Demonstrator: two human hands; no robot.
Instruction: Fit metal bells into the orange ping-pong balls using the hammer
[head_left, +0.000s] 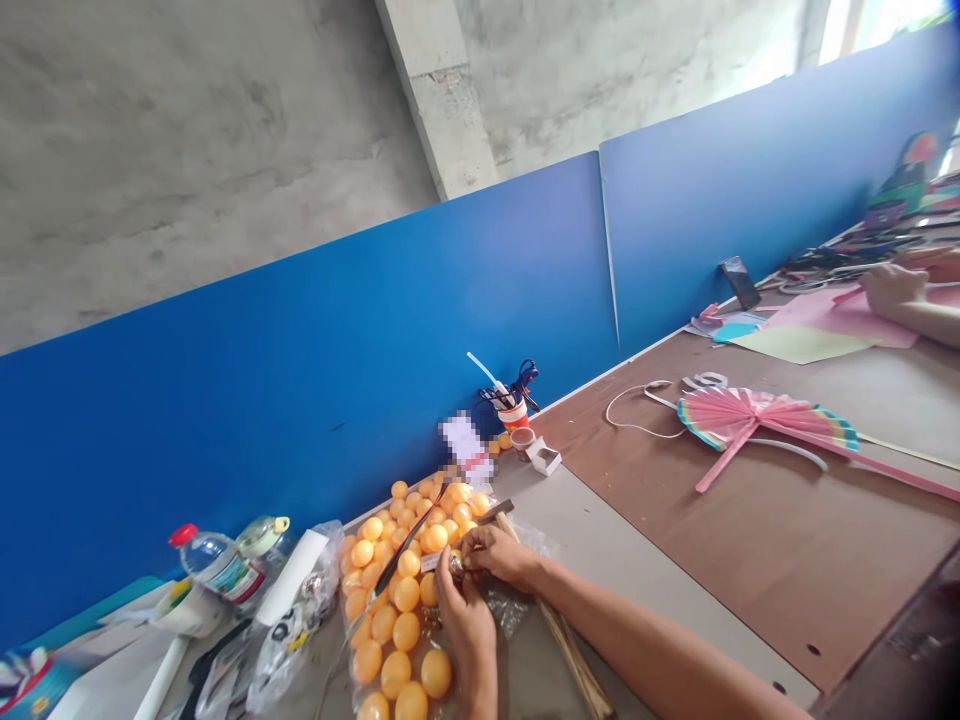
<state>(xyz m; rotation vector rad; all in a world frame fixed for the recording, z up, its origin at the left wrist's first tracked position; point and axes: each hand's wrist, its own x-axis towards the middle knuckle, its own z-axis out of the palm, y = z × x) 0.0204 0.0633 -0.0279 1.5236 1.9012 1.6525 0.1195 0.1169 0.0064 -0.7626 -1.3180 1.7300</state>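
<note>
My left hand and my right hand meet over the front right of a pile of balls, fingers pinched together. Between their fingertips is a small shiny metallic piece, partly covered, its kind unclear. Under and beside them lie many orange balls, apparently in a clear plastic bag. A thin black strip crosses the balls. Below my right forearm lies a hammer with a wooden handle; its dark head shows just beyond my right hand.
On the left are a red-capped bottle, a white cup and a crumpled plastic bag. Behind stand a small open box, a cup of cables and a blue partition. A pink paper fan lies right, near another person's hand.
</note>
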